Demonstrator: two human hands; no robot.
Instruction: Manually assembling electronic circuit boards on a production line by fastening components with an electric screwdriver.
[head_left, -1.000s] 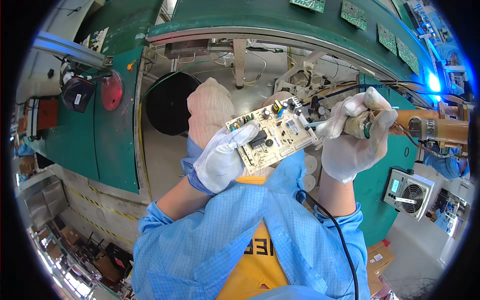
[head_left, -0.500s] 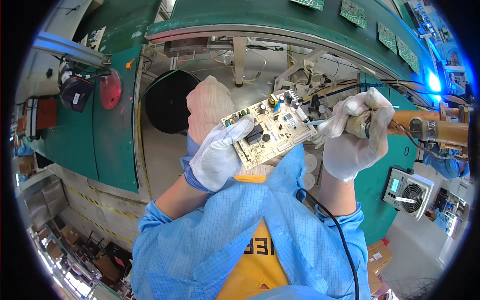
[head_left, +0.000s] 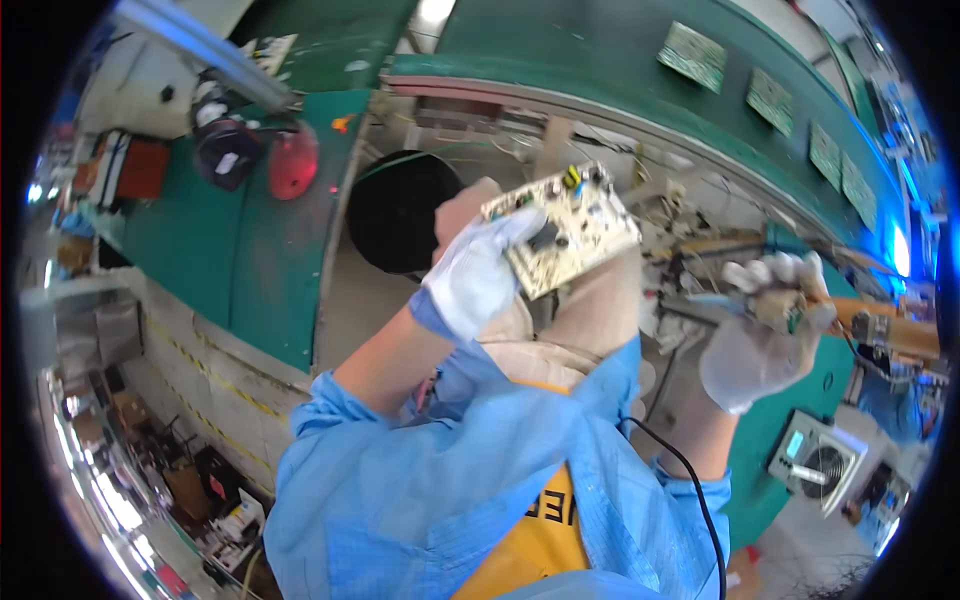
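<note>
A cream circuit board (head_left: 590,232) with black, blue and yellow components tilts above my lap. My left hand (head_left: 472,280), in a white glove, is closed on its left edge, thumb across the component side. Off to the right is my right hand (head_left: 750,355), also gloved and apart from the board. Its fingers curl around a crumpled beige-grey thing (head_left: 778,308), too blurred to name. Just beyond that hand is an orange-brown pipe (head_left: 875,325); whether they touch I cannot tell.
Green boards (head_left: 692,57) lie on the long green bench (head_left: 560,50) ahead. A black round bin (head_left: 400,215) stands below it. On the left green table (head_left: 215,260) is a red translucent disc (head_left: 293,160). A fan unit (head_left: 818,455) sits at right.
My right hand has moved right, away from the board. In the picture, the board and my left hand have shifted slightly right, as has the whole surroundings, with the view turned and blurred.
</note>
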